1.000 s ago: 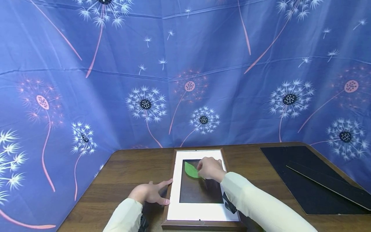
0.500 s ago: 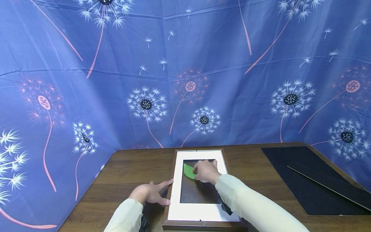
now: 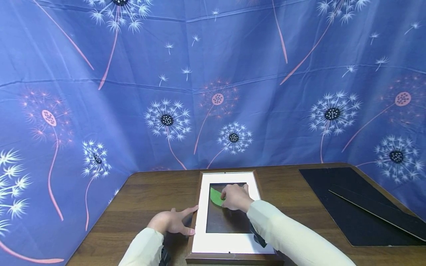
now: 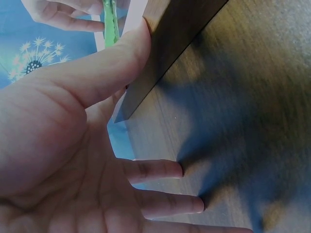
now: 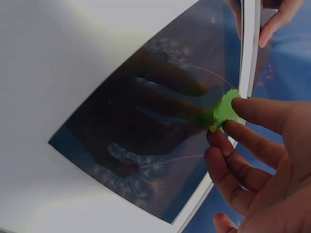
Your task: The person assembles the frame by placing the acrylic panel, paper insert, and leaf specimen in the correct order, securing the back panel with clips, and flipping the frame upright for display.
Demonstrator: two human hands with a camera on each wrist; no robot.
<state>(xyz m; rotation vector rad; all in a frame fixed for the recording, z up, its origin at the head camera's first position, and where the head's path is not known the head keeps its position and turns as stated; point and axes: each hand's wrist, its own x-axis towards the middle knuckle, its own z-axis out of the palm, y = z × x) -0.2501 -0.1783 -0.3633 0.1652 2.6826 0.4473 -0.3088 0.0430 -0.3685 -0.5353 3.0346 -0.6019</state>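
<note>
A brown picture frame (image 3: 239, 257) with a white mat (image 3: 226, 244) lies flat on the table, around a dark glossy rectangle (image 3: 221, 223). Over the upper left of that rectangle is a green leaf (image 3: 214, 197), which my right hand (image 3: 237, 197) pinches between thumb and fingers. In the right wrist view the leaf (image 5: 226, 109) hangs close to the shiny surface; whether it touches I cannot tell. My left hand (image 3: 171, 221) rests against the frame's left side, thumb and forefinger touching its edge. Its other fingers extend over the tabletop in the left wrist view.
A large black board (image 3: 332, 207) lies at the right of the wooden table (image 3: 159, 188). On its right part sits a narrow dark strip (image 3: 376, 212) with a pale edge. Blue dandelion-printed cloth (image 3: 199, 111) hangs behind the table and along its left.
My right hand has shifted a little to the left with the leaf, then held nearly still over the last half second. The left hand and the frame have stayed in place.
</note>
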